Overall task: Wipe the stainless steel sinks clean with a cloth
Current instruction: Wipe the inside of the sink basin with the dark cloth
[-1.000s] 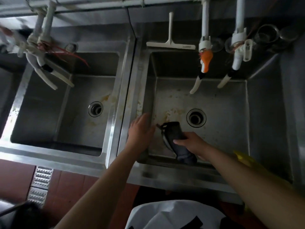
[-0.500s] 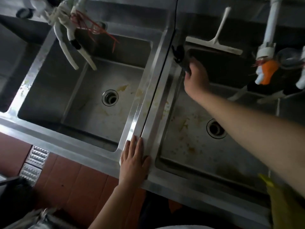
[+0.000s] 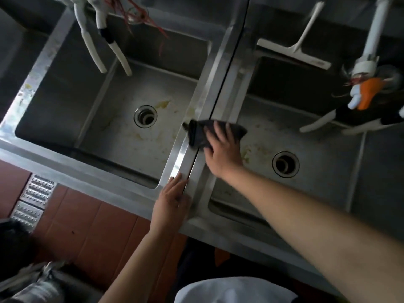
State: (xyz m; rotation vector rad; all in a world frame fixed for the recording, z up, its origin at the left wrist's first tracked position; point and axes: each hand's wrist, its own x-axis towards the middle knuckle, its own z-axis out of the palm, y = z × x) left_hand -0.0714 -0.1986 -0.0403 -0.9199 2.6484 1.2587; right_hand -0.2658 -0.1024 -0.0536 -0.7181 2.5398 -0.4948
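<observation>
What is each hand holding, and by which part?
The right hand presses the dark cloth from above. The left hand rests flat on the divider rim, holding nothing.

This looks like the wash-up area of a commercial kitchen. Two deep stainless steel sinks stand side by side, the left sink (image 3: 65,51) and the right sink (image 3: 358,162) meeting at a flat steel rim, each with a round drain and yellowish stains on its floor. White plastic spouts (image 3: 118,53) hang over the left basin from pipework above, more over the right. A white squeegee (image 3: 295,51) lies on the back ledge. Below are red floor tiles (image 3: 94,228) and what may be a metal drain grate (image 3: 32,200)
</observation>
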